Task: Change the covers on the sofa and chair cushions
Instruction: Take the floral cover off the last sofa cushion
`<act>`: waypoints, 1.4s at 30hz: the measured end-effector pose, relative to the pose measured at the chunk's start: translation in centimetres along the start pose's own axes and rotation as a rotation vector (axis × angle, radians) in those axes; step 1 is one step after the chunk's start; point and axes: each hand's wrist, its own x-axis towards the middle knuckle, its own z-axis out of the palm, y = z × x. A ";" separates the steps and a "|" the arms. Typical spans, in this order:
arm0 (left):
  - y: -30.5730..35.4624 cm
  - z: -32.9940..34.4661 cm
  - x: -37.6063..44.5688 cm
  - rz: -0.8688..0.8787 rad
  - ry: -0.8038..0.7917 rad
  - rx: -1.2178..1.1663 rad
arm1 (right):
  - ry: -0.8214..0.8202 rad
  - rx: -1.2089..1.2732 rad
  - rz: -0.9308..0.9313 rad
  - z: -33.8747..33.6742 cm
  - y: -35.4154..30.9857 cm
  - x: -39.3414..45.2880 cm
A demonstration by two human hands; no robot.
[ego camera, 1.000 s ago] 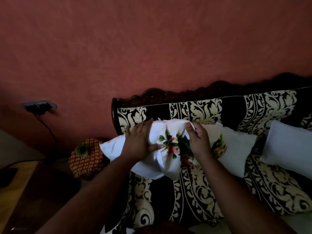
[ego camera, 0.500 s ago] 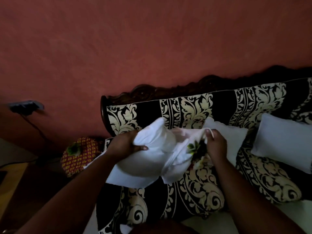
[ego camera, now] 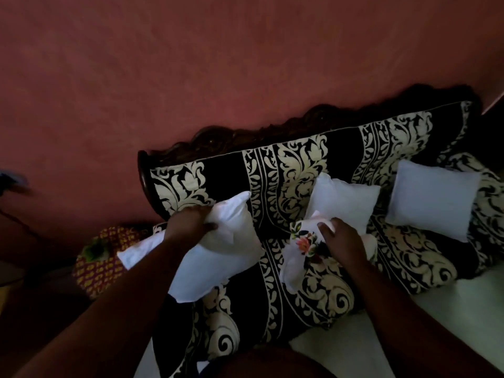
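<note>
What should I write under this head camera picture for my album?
Left hand grips a bare white cushion; right hand holds its floral cover on the sofa.

Open sofa seat [ego camera: 245,290] between bare cushion [ego camera: 218,249] and floral cover [ego camera: 300,249]. Rightward, two white cushions [ego camera: 343,203] [ego camera: 433,200] block the backrest. Left: patterned, possibly a basket [ego camera: 101,263], dim.

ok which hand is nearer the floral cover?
Right. The right hand rests on the floral cover, fingers on its upper part. The left hand is apart from it, off to the left, gripping the bare white cushion.
</note>
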 end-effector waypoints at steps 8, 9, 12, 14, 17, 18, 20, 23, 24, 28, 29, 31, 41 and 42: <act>1.0 5.4 2.4 0.137 -0.227 -0.370 | -0.015 0.034 0.029 2.0 -1.6 -4.7; 1.6 6.8 1.7 0.144 -0.293 -0.332 | -0.019 0.042 0.040 2.2 -1.7 -5.3; 4.5 9.5 0.1 0.281 -0.430 -0.407 | -0.016 0.101 0.071 2.3 -2.6 -6.9; 6.7 10.1 -0.6 0.425 -0.443 -0.480 | 0.000 0.196 0.087 2.1 -3.3 -7.9; 9.7 11.4 -0.7 0.551 -0.291 -0.595 | 0.048 0.335 0.138 0.5 -4.0 -9.4; 10.6 11.8 -0.4 0.549 -0.254 -0.613 | 0.072 0.394 0.151 -0.1 -3.8 -9.8; 12.5 11.8 0.3 0.548 -0.172 -0.610 | 0.140 0.510 0.177 -1.8 -3.3 -10.9; 16.0 8.5 1.2 0.537 -0.148 -0.592 | 0.238 0.651 0.223 -4.9 -1.2 -12.9; 16.9 7.7 1.6 0.526 -0.182 -0.585 | 0.255 0.714 0.234 -5.7 -0.4 -13.5; 23.4 4.7 2.6 0.713 -0.558 -0.618 | 0.321 0.917 0.275 -9.8 4.2 -16.0; 25.6 3.4 2.0 0.742 -0.655 -0.657 | 0.321 0.957 0.271 -10.7 5.0 -16.4; 31.5 0.9 0.0 0.828 -0.713 -0.762 | 0.331 1.023 0.279 -12.7 7.0 -17.7; 55.3 -1.8 -6.4 0.975 -0.577 -0.888 | 0.424 0.411 0.387 -23.8 23.8 -23.7; 57.4 -2.1 -7.0 1.037 -0.570 -0.863 | 0.449 0.394 0.327 -24.8 25.0 -24.2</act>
